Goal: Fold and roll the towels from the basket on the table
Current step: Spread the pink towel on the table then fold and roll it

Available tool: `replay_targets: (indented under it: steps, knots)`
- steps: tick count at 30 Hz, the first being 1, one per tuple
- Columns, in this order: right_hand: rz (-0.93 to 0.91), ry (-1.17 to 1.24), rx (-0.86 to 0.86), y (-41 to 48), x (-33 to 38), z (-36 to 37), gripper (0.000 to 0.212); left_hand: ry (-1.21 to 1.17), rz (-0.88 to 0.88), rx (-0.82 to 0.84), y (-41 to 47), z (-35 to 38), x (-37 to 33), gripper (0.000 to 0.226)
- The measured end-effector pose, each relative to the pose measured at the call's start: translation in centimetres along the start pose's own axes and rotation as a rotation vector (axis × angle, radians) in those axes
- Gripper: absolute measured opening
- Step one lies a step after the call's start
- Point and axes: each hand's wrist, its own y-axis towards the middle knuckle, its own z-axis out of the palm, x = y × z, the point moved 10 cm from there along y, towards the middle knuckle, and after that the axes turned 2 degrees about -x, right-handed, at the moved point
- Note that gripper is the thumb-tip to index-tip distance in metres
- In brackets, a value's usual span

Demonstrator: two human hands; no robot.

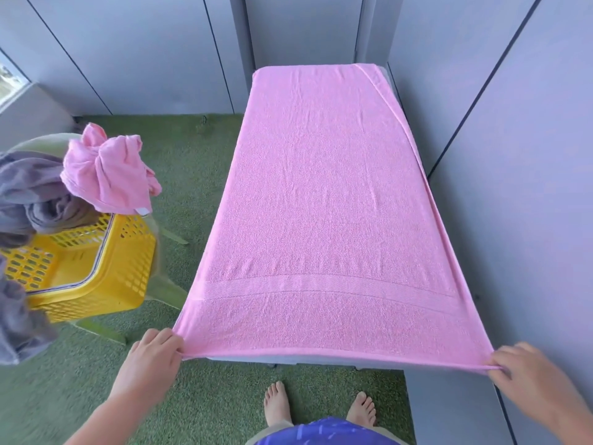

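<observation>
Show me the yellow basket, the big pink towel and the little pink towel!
Basket (134, 252): head view, side wall.
Big pink towel (324, 187): head view, flat middle.
Little pink towel (106, 175): head view, bunched middle.

Large pink terry towel (327, 203) spread flat lengthwise, covering nearly the whole counter (305, 361). Woven band near its close end. Close hem pulled taut past the counter edge, right side hanging over. Yellow perforated plastic basket (96, 271) sits left, apart. Crumpled pink towel (106, 175) and grey towels (35, 197) heaped over its rim, possibly several grey ones.
</observation>
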Motion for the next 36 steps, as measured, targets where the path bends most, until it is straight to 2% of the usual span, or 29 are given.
replay_targets:
  steps: [7,12,19,21,22,25,28,31,34,36]
  knots:
    - [0.092,0.017,-0.082,0.7,-0.1,-1.1,0.042,-0.035,-0.021,0.009,0.4,-0.3,0.5,0.031]
    - [0.236,0.251,-0.089,2.4,-0.3,-3.2,0.031,-0.116,-0.07,-0.057,2.4,-2.0,0.3,0.023]
    - [0.416,0.419,-0.014,4.5,-0.7,-2.6,0.026,-0.036,-0.15,-0.072,4.8,-1.7,0.3,0.007]
    - [0.431,0.444,-0.042,4.7,-0.3,-2.4,0.013,-0.074,-0.186,-0.04,5.1,-1.3,0.1,0.011]
    - [0.427,0.436,-0.089,4.8,-0.2,-2.6,0.008,-0.107,-0.213,-0.036,5.1,-1.2,0.0,0.015]
    - [0.283,0.372,-0.229,3.9,2.2,-3.8,0.025,-0.248,-0.216,-0.073,4.3,-1.8,-1.3,0.025]
    - [-0.009,0.177,-0.152,2.6,6.4,-2.2,0.037,-0.229,0.0,-0.011,3.1,-0.9,-4.0,0.031]
    - [-0.095,0.059,-0.176,2.3,6.8,-0.3,0.052,-0.188,0.09,-0.022,2.4,-0.5,-4.4,0.032]
    - [-0.141,0.059,-0.279,2.9,7.4,-1.0,0.041,-0.186,0.141,-0.064,2.4,-1.0,-4.6,0.026]
    - [-0.137,0.054,-0.278,3.7,7.3,-1.5,0.031,-0.179,0.157,-0.083,2.8,-1.3,-4.6,0.023]
